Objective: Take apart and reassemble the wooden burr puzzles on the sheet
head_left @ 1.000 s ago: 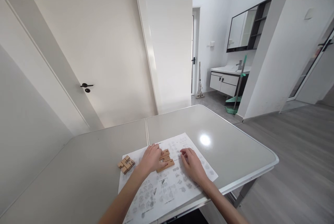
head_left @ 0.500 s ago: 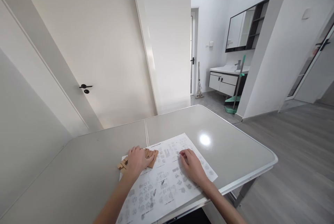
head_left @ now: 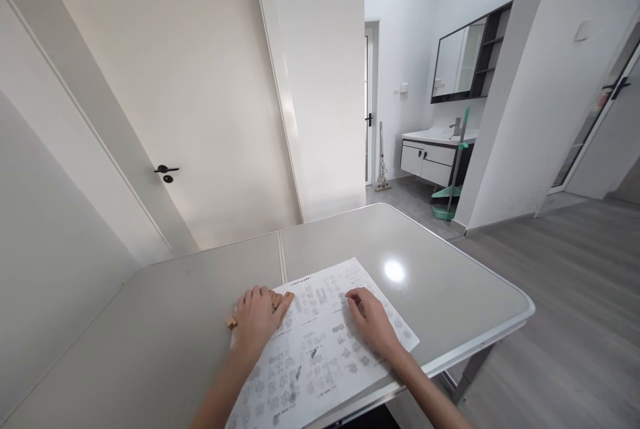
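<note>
My left hand [head_left: 254, 319] lies over several small wooden pieces [head_left: 286, 305] at the upper left of a printed sheet. Its fingers curve around them, and most of the pieces are hidden beneath the palm. Some brown ends show by the thumb, and a lighter wooden block [head_left: 231, 322] sticks out on the left. On the sheet's right part rests my right hand [head_left: 371, 322], fingers curled in and thumb close to the index finger. Whether anything is between those fingertips is hidden. The white paper sheet [head_left: 320, 322] carries rows of grey printed pictures and dark text.
The grey table [head_left: 430, 309] has a pale metal rim and a seam across its top. A white door with a black handle [head_left: 167, 169] stands behind it. Farther back are a washbasin cabinet [head_left: 425, 159], a mop [head_left: 382, 162] and a green dustpan [head_left: 443, 213].
My left hand has shifted slightly left and toward me, and the wooden pieces have moved left with it, now more covered. My right hand has hardly moved.
</note>
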`<state>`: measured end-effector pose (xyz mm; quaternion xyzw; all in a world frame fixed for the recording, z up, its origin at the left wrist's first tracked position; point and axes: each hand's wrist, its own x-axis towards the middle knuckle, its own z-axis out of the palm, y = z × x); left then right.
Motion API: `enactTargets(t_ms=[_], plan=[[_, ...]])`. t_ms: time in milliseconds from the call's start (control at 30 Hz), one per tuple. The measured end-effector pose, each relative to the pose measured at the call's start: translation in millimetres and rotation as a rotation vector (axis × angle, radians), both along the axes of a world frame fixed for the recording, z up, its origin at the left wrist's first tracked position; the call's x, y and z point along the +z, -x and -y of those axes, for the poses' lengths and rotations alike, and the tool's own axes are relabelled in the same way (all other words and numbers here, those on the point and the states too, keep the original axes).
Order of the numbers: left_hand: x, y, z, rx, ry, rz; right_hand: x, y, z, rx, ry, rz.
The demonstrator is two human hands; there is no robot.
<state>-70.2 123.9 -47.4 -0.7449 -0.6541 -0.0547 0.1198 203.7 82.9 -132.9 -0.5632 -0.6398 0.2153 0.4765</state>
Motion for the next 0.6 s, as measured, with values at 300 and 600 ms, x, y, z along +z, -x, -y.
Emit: enactTargets(t_ms=[300,600], plan=[[-20.2,10,4,-0.159,0.0,0.137,4.8,-1,4,0.003,0.024,-0.027],[-43.9,25,-13,-0.177,-0.014,0.225,3.1,-1,3,-0.002,0.016,-0.021]])
